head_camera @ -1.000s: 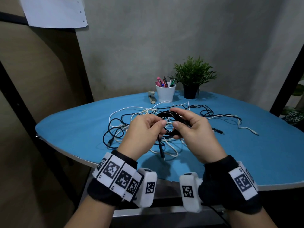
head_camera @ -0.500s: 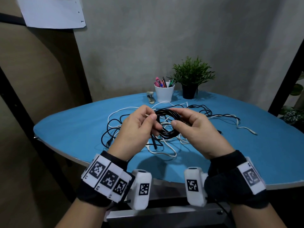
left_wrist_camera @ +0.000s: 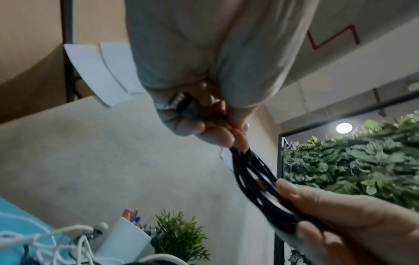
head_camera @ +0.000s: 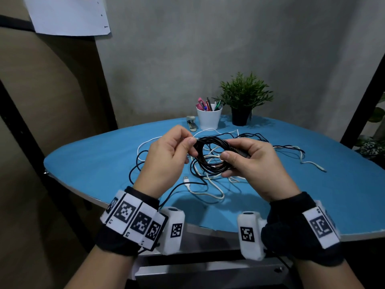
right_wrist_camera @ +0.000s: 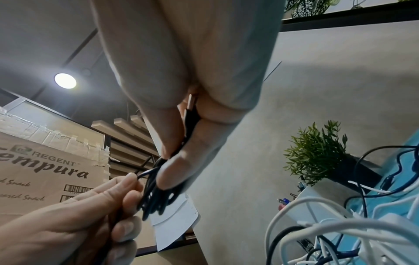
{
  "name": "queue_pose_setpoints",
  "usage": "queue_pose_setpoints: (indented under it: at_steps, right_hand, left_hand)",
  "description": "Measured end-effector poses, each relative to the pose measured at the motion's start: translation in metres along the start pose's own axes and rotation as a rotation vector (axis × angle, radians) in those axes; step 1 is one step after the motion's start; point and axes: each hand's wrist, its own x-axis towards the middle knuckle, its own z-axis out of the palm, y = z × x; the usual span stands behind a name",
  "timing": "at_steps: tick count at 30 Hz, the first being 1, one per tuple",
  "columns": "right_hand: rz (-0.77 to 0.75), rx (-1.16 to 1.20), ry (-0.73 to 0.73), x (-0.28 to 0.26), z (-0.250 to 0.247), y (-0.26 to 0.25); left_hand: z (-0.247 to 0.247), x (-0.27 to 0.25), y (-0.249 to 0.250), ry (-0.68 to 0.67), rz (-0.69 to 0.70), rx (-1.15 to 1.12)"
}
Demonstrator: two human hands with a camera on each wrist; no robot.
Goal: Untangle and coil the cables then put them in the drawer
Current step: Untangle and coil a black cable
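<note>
both grips pinched on black cable coil (head_camera: 210, 155), left hand (head_camera: 166, 157) at one side, right hand (head_camera: 252, 163) opposite, keeping loops bunched above the counter (head_camera: 93, 161) so they don't spring open

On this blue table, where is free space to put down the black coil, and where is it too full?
Bare table lies left of the cable tangle, toward the left rim. More lies on the right, nearer than the white cable end. The middle is crowded with loose cables; the back holds the pen cup, stapler and plant.
</note>
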Motion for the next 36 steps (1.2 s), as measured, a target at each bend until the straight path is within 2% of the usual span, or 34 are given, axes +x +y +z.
queue_pose_setpoints:
  at_steps: [6,13,17,20,24,27,32,36]
  right_hand:
    - [0.033,-0.099,-0.049,0.000,0.002,0.002]
    - [0.050,0.138,0.054,-0.004,0.000,0.004]
    - [0.047,0.215,0.051,-0.003,0.002,0.002]
    - [0.038,0.240,0.042,-0.002,0.005,-0.001]
    - [0.056,0.309,0.059,-0.002,0.010,0.000]
    - [0.071,0.296,0.062,-0.003,0.012,0.003]
    - [0.071,0.216,0.065,-0.002,0.011,0.008]
    - [0.083,0.237,0.123,0.000,0.013,0.009]
  left_hand:
    - [-0.001,0.000,-0.005,0.110,0.080,0.079]
    - [-0.006,0.004,-0.018,0.030,0.216,0.287]
    - [-0.002,-0.001,-0.021,0.014,0.154,0.245]
    - [0.002,-0.004,-0.021,-0.011,0.013,0.102]
    - [0.009,-0.007,-0.010,-0.011,-0.228,-0.362]
    - [0.009,-0.007,-0.004,0.002,-0.280,-0.536]
    - [0.007,-0.007,-0.004,-0.013,-0.318,-0.625]
    - [0.007,-0.010,-0.003,-0.002,-0.378,-0.742]
